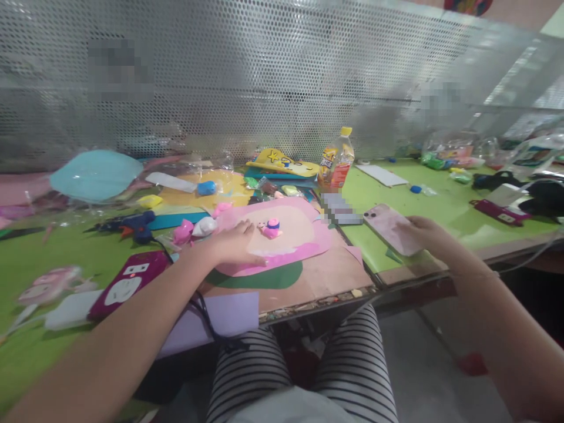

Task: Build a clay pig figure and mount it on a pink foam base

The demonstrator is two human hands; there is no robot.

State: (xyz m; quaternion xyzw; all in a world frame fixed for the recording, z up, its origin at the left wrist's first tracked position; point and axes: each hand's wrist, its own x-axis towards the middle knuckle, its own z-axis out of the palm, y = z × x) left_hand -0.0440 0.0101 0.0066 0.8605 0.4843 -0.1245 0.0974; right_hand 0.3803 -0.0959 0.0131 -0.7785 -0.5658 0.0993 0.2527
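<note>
My left hand (238, 244) lies on a pink paper shape (315, 232), with its fingers stretched out and holding nothing. Just right of its fingertips sits a small clay snail (271, 228) with a pink body and a blue and pink shell. Part of a green paper piece (264, 279) shows from under the pink one. At the right, my right hand (425, 234) grips a pale pink smartphone (392, 229) by its near right edge, its camera side facing up. Beyond the phone lies a grey object (346, 212), partly blurred out.
A juice bottle (337, 161) stands near the perforated metal partition (264, 76). Bagged clay lumps (194, 229), a hot glue gun (136, 226) and a maroon device (132, 279) are on the left. A dark cable (205, 311) hangs over the table's front edge. Another maroon device (500, 212) lies far right.
</note>
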